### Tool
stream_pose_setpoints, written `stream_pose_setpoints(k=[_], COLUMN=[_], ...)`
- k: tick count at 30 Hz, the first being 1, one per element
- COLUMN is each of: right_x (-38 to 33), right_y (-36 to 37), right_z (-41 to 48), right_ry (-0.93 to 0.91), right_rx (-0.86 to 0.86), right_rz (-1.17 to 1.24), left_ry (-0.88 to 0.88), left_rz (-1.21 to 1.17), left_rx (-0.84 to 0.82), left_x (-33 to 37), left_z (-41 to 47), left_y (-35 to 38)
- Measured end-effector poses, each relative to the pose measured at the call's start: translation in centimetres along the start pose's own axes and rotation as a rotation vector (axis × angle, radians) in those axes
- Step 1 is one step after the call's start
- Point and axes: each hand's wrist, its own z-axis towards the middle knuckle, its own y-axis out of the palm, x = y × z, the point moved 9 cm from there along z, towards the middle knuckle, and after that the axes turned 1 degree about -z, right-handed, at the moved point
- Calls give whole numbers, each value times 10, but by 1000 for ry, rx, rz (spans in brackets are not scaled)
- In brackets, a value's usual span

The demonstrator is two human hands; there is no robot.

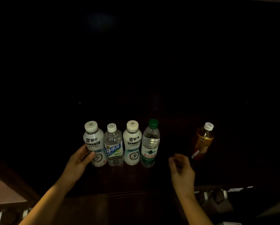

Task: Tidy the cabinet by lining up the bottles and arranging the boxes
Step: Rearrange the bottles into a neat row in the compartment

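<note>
Four bottles stand upright side by side on a dark shelf: a white milky bottle (94,140), a clear bottle with a blue label (113,146), a second white bottle (132,143) and a green-capped water bottle (150,145). An amber tea bottle (202,142) with a white cap stands apart to the right. My left hand (78,161) grips the lower left side of the first white bottle, thumb across its front. My right hand (181,171) hovers between the water bottle and the tea bottle, fingers loosely curled, holding nothing. No boxes are visible.
The cabinet interior is very dark; its back and sides cannot be made out. The shelf's front edge (127,194) runs below the hands. A pale surface (4,190) shows at lower left, and metal handles (217,195) at lower right.
</note>
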Motion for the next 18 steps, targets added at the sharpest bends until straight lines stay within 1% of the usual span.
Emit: stream_pose_setpoints(k=[3, 5, 7, 9, 11, 14, 18], right_x=[22, 29, 33, 38, 43, 44, 49], right_y=[-49, -79, -96, -99, -93, -80, -87], right_z=[5, 13, 26, 41, 57, 68, 76], right_ry=[60, 67, 90, 126, 150, 126, 125], right_rx=[196, 323, 368, 301, 191, 64, 104], right_rz=[10, -45, -147, -165, -115, -70, -49], left_ry=[-1, -4, -7, -15, -24, -24, -26], left_rz=[-10, -14, -17, -15, -13, -11, 5], left_rx=[6, 13, 18, 18, 21, 20, 8], left_x=[0, 1, 2, 1, 0, 3, 7], left_z=[0, -1, -2, -3, -4, -6, -8], left_y=[1, 2, 2, 2, 2, 2, 4])
